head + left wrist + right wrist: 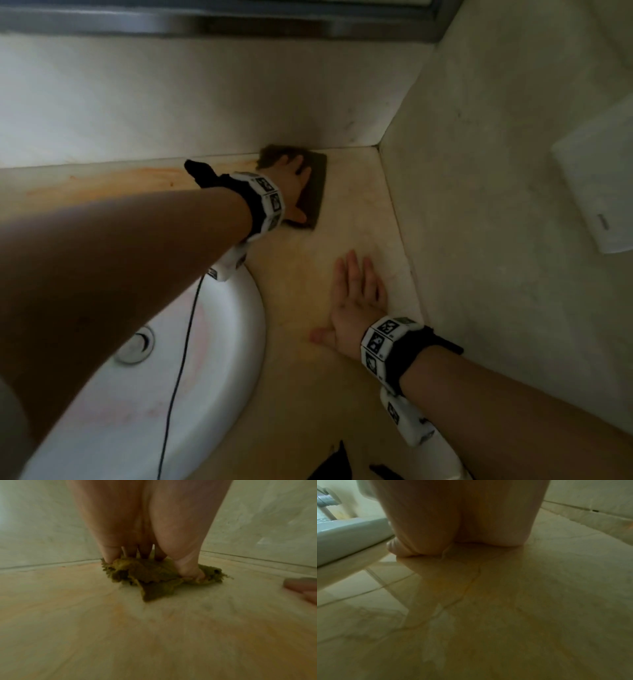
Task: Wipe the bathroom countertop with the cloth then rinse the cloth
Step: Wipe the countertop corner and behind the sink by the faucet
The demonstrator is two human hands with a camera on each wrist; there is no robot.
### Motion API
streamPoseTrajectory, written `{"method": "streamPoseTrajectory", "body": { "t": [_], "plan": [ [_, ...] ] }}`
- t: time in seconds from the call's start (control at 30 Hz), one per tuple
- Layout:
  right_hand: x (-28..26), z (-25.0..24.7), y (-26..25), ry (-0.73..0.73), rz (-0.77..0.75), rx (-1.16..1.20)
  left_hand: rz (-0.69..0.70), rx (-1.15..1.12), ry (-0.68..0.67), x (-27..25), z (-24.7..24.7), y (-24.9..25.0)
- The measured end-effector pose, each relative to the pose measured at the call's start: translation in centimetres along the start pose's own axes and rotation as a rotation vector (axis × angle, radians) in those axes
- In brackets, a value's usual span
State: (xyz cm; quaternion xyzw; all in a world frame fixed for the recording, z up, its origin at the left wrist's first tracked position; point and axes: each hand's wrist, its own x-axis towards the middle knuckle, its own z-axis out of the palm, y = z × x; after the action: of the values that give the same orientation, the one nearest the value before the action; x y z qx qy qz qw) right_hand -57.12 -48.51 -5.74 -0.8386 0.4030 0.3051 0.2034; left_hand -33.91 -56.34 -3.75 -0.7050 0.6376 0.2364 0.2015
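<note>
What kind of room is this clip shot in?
Most likely a bathroom: a white basin with a drain plug sits in a stone countertop that meets walls on two sides.

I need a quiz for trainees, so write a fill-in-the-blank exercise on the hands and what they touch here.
1. The left hand presses the ____ on the countertop.
2. The right hand rests flat on the countertop, holding ____.
3. The white ____ is set in the countertop, left of the right hand.
Missing words: cloth; nothing; sink.
</note>
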Motion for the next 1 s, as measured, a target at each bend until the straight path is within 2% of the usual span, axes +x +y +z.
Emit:
{"method": "streamPoseTrajectory", "body": {
  "t": [0.1,0.33,0.47,0.6,0.7,0.83,1.0],
  "plan": [
    [0.0,-0.1,-0.1,-0.003,0.004,-0.008,0.012,0.001,0.002,1.2,-0.7,2.0],
    [0.2,0.3,-0.1,0.040,0.007,-0.007,0.156,0.011,0.022,4.6,-2.3,8.0],
    [0.2,0.1,-0.2,0.025,0.021,-0.009,0.157,-0.036,0.033,5.1,-1.9,10.0],
    [0.2,-0.1,-0.1,0.009,0.020,-0.005,0.237,0.004,0.025,3.8,-0.3,9.3],
    [0.1,0.0,0.0,0.021,0.007,-0.002,0.282,0.083,0.016,2.5,0.5,5.6],
    [0.2,0.2,0.1,0.037,-0.004,0.008,0.098,0.058,0.024,1.7,-0.3,-0.3],
    [0.2,0.4,0.1,0.037,-0.009,0.008,0.049,0.031,0.053,2.3,-0.4,1.9]
  ]
}}
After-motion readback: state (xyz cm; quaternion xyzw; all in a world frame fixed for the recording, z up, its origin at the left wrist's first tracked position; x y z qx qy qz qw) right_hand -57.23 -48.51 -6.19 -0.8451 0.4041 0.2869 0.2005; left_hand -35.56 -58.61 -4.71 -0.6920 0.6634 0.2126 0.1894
